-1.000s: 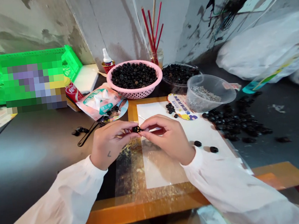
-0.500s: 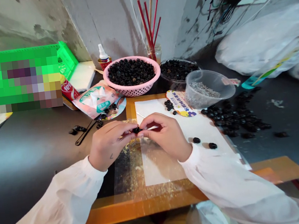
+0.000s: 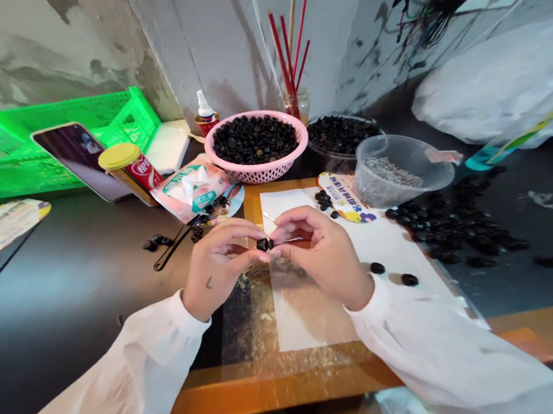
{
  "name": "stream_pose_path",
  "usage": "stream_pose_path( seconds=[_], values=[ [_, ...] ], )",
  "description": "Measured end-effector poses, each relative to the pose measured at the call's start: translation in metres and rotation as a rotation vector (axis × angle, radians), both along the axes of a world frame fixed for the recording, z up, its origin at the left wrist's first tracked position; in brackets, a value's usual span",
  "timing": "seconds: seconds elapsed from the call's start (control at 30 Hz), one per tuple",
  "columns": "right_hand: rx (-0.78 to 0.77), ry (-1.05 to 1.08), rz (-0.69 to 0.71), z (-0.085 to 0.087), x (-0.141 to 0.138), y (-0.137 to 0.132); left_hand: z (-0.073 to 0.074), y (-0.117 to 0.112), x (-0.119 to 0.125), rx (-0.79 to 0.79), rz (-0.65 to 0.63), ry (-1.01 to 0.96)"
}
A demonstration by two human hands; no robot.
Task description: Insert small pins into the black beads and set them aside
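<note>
View: from the head camera, looking forward and down over the worktable.

Left hand: the left hand (image 3: 218,268), in a white sleeve (image 3: 113,395), is pinching a small black piece (image 3: 264,244) from one side between thumb and fingertips.

Right hand: the right hand (image 3: 320,255), also white-sleeved, pinches the same piece from the other side, so the two hands meet at the fingertips.

Held piece: it sits clamped between both hands, raised above a sheet of white paper (image 3: 311,323); its exact form is hidden by the fingers.

Nearby on the paper: two loose black pieces (image 3: 377,268) lie just beyond the right hand.

Beyond the hands: a pink plastic basket (image 3: 262,174) is heaped with black pieces, and a clear bowl (image 3: 436,174) holds grey grit. Behind that, a second bowl (image 3: 343,133) is full of black pieces.

Tabletop, right: a loose scatter of black pieces (image 3: 461,231) spreads over the dark surface.

Tabletop, left: a thin black tool (image 3: 174,254) lies near the left hand, beside a tissue packet (image 3: 191,190).

Further back: a can with a yellow lid (image 3: 131,171) leans by a phone (image 3: 74,161), in front of a green plastic crate (image 3: 59,126). Red sticks stand in a glass jar (image 3: 293,105).

Right edge: white sacks (image 3: 493,80) are piled against the wall.
</note>
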State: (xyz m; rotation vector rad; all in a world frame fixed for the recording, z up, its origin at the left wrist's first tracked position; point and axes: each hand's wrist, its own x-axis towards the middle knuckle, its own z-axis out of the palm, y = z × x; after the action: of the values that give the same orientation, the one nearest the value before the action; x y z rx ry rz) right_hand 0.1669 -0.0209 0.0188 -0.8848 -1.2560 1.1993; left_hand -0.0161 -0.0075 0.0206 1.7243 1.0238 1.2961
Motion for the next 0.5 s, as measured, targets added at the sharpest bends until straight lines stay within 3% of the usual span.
stream_pose_path(
  seconds=[0.13,0.27,0.5],
  values=[
    [0.090,-0.057,-0.013,0.0008,0.0010,-0.0016,-0.0023,-0.0015,0.0037,-0.138,-0.004,-0.098],
    [0.218,-0.143,-0.021,0.0034,0.0023,-0.0028,-0.0025,-0.0036,0.0049,-0.106,0.015,-0.137],
    [0.235,-0.064,0.008,0.0072,0.0025,-0.0039,-0.0012,-0.0053,0.0045,-0.025,0.031,-0.151]
  ],
)
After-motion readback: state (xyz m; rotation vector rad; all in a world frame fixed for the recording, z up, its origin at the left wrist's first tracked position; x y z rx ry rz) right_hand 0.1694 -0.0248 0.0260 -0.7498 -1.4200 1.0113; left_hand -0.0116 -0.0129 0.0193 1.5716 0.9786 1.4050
